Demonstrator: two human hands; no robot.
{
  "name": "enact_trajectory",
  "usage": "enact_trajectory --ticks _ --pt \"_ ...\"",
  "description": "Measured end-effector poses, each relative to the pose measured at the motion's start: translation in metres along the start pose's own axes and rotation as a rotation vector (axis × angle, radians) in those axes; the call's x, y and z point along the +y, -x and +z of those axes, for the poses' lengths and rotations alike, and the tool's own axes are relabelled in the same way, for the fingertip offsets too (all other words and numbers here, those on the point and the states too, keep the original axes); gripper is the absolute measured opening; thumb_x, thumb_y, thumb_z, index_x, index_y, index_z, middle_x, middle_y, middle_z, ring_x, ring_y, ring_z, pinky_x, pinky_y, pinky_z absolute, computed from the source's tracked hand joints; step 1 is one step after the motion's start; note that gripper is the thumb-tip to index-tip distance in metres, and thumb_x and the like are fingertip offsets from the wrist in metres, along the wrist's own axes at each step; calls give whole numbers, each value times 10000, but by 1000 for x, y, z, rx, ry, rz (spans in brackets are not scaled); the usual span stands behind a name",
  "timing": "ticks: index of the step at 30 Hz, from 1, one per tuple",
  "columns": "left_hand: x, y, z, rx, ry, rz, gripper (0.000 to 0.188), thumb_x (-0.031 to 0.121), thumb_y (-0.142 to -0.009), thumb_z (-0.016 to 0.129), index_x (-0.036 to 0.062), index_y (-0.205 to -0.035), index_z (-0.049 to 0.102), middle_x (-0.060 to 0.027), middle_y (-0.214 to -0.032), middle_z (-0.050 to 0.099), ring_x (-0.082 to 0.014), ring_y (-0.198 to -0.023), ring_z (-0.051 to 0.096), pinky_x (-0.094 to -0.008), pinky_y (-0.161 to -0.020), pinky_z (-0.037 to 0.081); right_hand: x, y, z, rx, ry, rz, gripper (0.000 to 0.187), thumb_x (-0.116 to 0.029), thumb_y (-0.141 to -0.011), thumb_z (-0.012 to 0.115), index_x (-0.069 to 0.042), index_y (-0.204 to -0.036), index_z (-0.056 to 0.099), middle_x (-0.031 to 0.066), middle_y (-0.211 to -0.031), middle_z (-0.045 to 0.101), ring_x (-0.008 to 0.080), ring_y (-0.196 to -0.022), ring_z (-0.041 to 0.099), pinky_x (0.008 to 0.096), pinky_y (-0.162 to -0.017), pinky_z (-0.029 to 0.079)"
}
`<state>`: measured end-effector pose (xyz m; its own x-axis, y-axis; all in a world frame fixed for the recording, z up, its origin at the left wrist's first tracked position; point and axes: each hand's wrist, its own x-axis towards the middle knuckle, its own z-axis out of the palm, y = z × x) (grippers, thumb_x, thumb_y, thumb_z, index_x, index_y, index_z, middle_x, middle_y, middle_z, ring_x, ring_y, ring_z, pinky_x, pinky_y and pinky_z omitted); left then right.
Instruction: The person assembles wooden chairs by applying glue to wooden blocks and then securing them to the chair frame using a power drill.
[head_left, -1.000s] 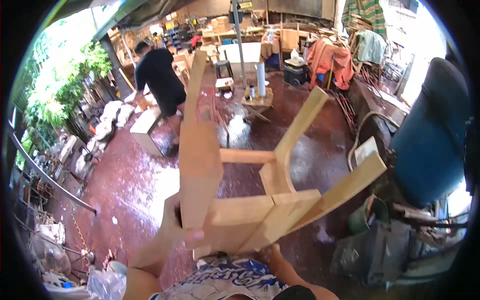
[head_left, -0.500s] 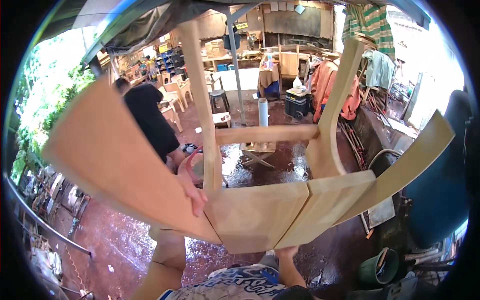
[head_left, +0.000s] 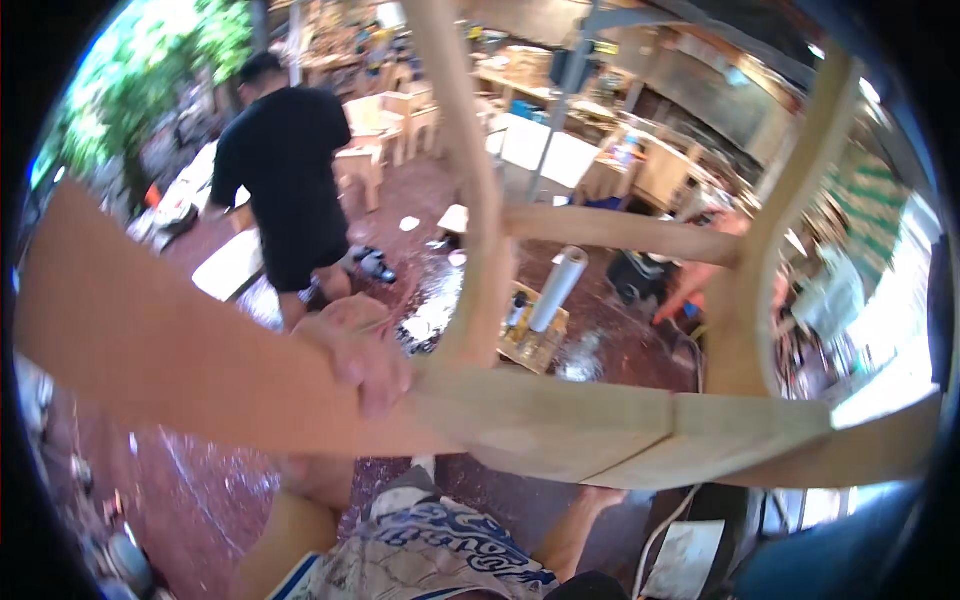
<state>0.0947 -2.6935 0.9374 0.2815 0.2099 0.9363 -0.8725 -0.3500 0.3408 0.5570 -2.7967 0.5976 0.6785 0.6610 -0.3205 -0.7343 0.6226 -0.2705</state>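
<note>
A bare, pale wooden chair frame (head_left: 560, 415) is lifted in front of me, with long curved pieces spreading left and right. Two upright legs rise from its far side, joined by a crossbar (head_left: 620, 230). My left hand (head_left: 358, 352) is closed over the upper edge of the broad left curved piece (head_left: 180, 360), fingers folded toward me. Beneath the frame's lower edge, right of the middle, my right hand (head_left: 598, 496) supports it; most of its fingers are hidden by the wood.
A person in black (head_left: 285, 170) stands at the far left, facing away. Beyond the frame, a white roll (head_left: 560, 290) stands on a small wooden stand (head_left: 535, 345). Several unfinished wooden chairs (head_left: 390, 125) are farther back. The red floor (head_left: 200, 500) looks wet.
My view has turned right and tilted. The chair frame has swung with it and is now held flatter, its left piece lower. The person in black has straightened up and appears farther left.
</note>
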Motion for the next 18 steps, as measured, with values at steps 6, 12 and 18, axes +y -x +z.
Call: enact_trajectory --ticks 6,12,18 --pt "-123 -73 -179 185 174 85 554 401 -760 815 31 -1099 579 -38 -813 598 -182 -735 614 -341 -687 488 37 -138 99 -47 287 -372 587 -429 -864 553 -14 -1278 579 120 -1222 636 292 -1108 600 474 -930 499" --pt "-214 -159 -345 531 251 219 443 332 -846 759 27 -1112 580 -43 -886 606 -176 -762 612 -364 -741 499 124 -229 236 -123 656 -493 513 -384 -858 555 -13 -1212 576 116 -1161 621 281 -1050 588 453 -878 488" --pt "-364 -179 -510 1136 18 59 264 269 -895 700 53 -1026 626 -24 -848 615 -144 -716 610 -308 -663 531 200 -322 345 -269 856 -560 439 -339 -852 557 -13 -1145 573 112 -1100 607 271 -993 576 433 -827 477"
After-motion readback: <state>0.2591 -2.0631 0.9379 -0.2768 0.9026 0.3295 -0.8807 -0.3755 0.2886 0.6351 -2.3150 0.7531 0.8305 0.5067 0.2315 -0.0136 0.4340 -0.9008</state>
